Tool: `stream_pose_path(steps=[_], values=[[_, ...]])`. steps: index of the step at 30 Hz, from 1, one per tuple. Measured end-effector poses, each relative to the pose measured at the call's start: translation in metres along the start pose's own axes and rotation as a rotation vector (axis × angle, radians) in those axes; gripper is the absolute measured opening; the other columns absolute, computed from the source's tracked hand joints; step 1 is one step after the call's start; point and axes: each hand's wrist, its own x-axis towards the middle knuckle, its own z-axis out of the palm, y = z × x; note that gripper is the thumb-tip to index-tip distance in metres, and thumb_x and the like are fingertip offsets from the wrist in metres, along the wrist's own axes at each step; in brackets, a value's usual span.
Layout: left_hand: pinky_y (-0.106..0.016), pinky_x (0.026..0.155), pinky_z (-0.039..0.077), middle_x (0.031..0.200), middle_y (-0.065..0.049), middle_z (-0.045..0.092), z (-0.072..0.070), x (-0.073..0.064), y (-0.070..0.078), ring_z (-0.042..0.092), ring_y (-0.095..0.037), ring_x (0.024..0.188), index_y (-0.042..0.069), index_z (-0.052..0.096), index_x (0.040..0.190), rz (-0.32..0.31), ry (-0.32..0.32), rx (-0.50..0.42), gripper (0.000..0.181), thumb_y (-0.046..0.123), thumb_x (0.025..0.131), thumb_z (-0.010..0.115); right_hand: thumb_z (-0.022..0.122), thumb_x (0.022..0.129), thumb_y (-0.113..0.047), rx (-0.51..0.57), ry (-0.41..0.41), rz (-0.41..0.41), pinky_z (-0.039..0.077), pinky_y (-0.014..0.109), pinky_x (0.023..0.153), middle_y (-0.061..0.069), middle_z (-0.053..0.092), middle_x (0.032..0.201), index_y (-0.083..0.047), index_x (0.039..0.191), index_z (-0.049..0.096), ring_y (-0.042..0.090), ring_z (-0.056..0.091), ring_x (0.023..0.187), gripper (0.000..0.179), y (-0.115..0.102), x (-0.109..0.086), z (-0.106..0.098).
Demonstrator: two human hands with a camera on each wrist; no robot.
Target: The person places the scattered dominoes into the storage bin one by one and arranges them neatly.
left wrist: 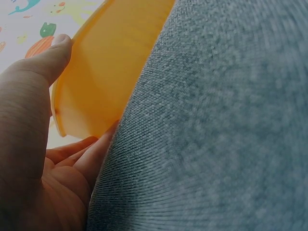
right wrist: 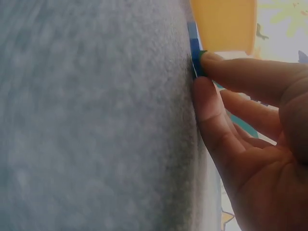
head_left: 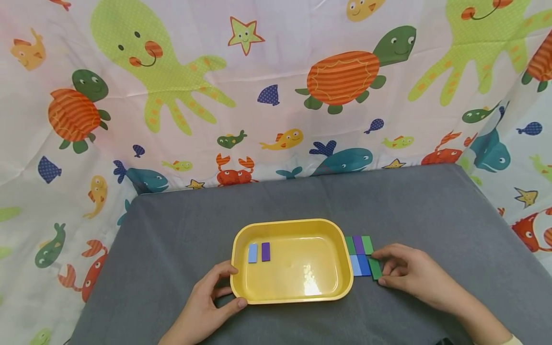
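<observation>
My left hand [head_left: 209,299] holds the left end of a yellow plastic tray [head_left: 293,301], its thumb at the near corner and its fingers on the side wall. Inside the tray, toward the left, lie a light blue tile [head_left: 252,253] and a purple tile [head_left: 266,251]. With thumb and forefinger, my right hand [head_left: 411,273] pinches a dark green tile [head_left: 375,270], slightly tilted beside a blue tile [head_left: 364,265]. The flat tiles against the tray's right side include a light blue one [head_left: 355,265], a purple one [head_left: 358,245] and a lighter green one [head_left: 367,245].
A grey cloth [head_left: 194,225] covers the table under the tray and tiles. Behind and at both sides hangs a white curtain [head_left: 276,57] printed with sea animals. A small dark object [head_left: 444,341] shows at the bottom edge near the right forearm.
</observation>
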Motion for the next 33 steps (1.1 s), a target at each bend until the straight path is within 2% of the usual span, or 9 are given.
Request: stream_pose_path(steps=[7, 18, 24, 33], values=[[-0.035, 0.094, 0.063, 0.149, -0.009, 0.06, 0.0, 0.001, -0.001, 0.066, -0.025, 0.128, 0.011, 0.059, 0.139, 0.003, -0.007, -0.014, 0.058, 0.016, 0.092, 0.092, 0.09, 0.092, -0.01, 0.032, 0.013, -0.025, 0.063, 0.03, 0.072, 0.011, 0.07, 0.097, 0.001, 0.131, 0.07, 0.019, 0.071, 0.082, 0.046, -0.002, -0.002, -0.007], [-0.033, 0.094, 0.063, 0.148, -0.007, 0.061, -0.001, 0.0, -0.002, 0.066, -0.023, 0.128, 0.013, 0.059, 0.14, -0.041, 0.0, 0.013, 0.06, 0.02, 0.091, 0.093, 0.09, 0.092, -0.01, 0.005, 0.076, -0.043, 0.064, 0.03, 0.072, 0.011, 0.07, 0.098, -0.001, 0.131, 0.07, 0.021, 0.072, 0.081, 0.046, -0.019, -0.001, -0.017], [-0.034, 0.093, 0.063, 0.146, -0.009, 0.062, -0.002, 0.0, -0.002, 0.066, -0.024, 0.127, 0.011, 0.059, 0.14, -0.002, 0.007, 0.009, 0.059, 0.015, 0.091, 0.093, 0.091, 0.091, -0.01, -0.004, 0.109, -0.066, 0.065, 0.031, 0.074, 0.01, 0.071, 0.101, -0.002, 0.128, 0.071, 0.021, 0.074, 0.083, 0.043, -0.036, 0.007, -0.02], [-0.036, 0.095, 0.063, 0.149, -0.011, 0.06, 0.0, -0.001, -0.003, 0.065, -0.026, 0.128, 0.009, 0.058, 0.141, 0.04, -0.007, -0.036, 0.058, 0.011, 0.093, 0.091, 0.093, 0.09, -0.016, -0.044, 0.095, -0.112, 0.065, 0.031, 0.077, 0.005, 0.072, 0.1, -0.009, 0.128, 0.073, 0.02, 0.073, 0.086, 0.044, -0.064, 0.025, -0.015]])
